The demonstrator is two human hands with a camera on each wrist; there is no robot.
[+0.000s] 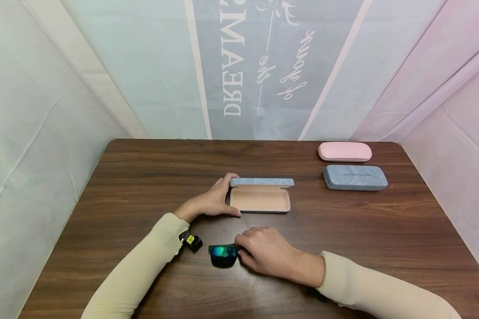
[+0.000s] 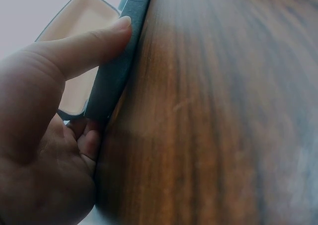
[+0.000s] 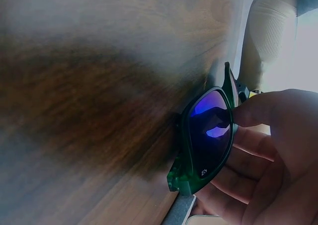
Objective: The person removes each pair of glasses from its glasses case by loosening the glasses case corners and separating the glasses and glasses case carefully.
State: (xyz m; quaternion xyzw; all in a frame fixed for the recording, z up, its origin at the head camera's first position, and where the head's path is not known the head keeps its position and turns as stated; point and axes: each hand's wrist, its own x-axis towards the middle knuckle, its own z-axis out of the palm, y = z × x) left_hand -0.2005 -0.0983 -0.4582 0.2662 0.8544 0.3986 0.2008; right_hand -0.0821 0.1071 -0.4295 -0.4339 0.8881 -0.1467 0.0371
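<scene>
An open glasses case [image 1: 259,200] with a pale blue lid and beige lining lies on the table. My left hand [image 1: 212,201] grips it by the left end, its thumb along the front edge and the other fingers behind the lid. In the left wrist view the thumb [image 2: 94,46] presses the dark side of the case. Nearer to me, my right hand [image 1: 269,252] pinches a pair of sunglasses [image 1: 223,256] with mirrored blue-green lenses. The right wrist view shows their green frame [image 3: 186,173] close over the wood, thumb and fingers at the lens edge.
Towards the back right of the brown wooden table [image 1: 143,177] lies a closed pink glasses case [image 1: 345,151]. A closed blue glasses case [image 1: 355,178] is just in front of it. Fabric curtains [image 1: 163,66] with lettering enclose the table's back and sides.
</scene>
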